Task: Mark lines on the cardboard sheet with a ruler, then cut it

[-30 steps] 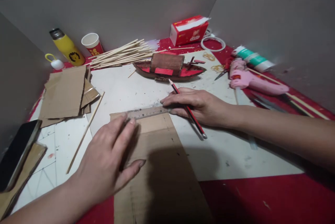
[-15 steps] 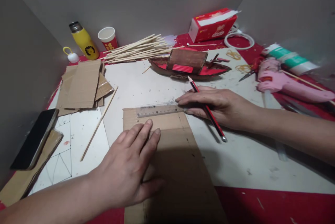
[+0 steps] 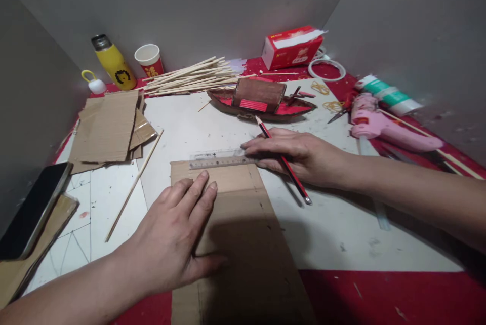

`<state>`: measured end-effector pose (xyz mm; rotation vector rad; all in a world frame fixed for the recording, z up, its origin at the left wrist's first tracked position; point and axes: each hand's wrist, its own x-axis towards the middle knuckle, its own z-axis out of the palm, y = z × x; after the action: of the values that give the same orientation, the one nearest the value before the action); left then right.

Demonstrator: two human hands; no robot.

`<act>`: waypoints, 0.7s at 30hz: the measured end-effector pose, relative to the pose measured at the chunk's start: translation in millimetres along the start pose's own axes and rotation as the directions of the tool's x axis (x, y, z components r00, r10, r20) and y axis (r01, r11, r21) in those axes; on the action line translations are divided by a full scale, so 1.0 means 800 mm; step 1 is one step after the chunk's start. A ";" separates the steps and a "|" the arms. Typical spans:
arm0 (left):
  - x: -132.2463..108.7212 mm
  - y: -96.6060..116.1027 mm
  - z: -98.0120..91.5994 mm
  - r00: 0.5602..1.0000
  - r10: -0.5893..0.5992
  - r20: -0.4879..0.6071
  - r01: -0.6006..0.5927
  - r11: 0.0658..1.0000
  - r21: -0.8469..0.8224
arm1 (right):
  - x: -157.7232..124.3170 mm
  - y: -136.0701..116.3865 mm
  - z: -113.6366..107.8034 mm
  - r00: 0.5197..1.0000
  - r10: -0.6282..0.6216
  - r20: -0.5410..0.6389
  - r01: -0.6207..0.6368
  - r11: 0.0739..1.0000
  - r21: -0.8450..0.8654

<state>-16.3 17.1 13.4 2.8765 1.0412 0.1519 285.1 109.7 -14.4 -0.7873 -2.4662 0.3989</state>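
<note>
A clear plastic ruler (image 3: 216, 159) lies across the far end of a long piece of brown cardboard (image 3: 261, 218). My left hand (image 3: 176, 234) rests on the cardboard, fingers spread and fingertips just below the ruler. At the ruler's right end, the fingers of my right hand (image 3: 304, 155) close on it. A red and black pencil (image 3: 297, 183) is tucked among those same fingers, its tip pointing up and away. Faint pencil marks run along the cardboard's right side. Beyond the hands sits a brown model boat (image 3: 260, 97) with red inside.
At left are stacked cardboard pieces (image 3: 104, 127), a stick (image 3: 134, 183) and a phone (image 3: 34, 211). Along the back stand a yellow bottle (image 3: 116, 67), a paper cup (image 3: 149, 59), a pile of sticks (image 3: 193, 78) and a tissue pack (image 3: 292, 49). A pink glue gun (image 3: 391, 127) lies right.
The whole view has shifted slightly, so most things appear further left. Both hands, the ruler and the pencil keep their places relative to the cardboard.
</note>
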 end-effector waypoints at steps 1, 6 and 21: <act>-0.001 -0.002 -0.003 1.000 0.001 -0.004 -0.001 1.000 -0.020 | 0.001 -0.001 -0.001 1.000 0.008 0.015 -0.008 1.000 -0.006; -0.005 -0.017 -0.038 0.991 -0.073 -0.111 0.050 0.979 -0.198 | 0.007 -0.002 -0.007 0.998 -0.005 0.056 0.005 1.000 0.000; 0.074 -0.111 -0.012 0.980 -0.199 -0.021 0.163 0.851 -0.500 | 0.010 -0.012 -0.010 0.998 -0.046 0.038 0.048 0.998 -0.050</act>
<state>-28.8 123.4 17.3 2.3118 1.0872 0.4436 279.4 108.3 -1.0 -0.7474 -2.5328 0.3373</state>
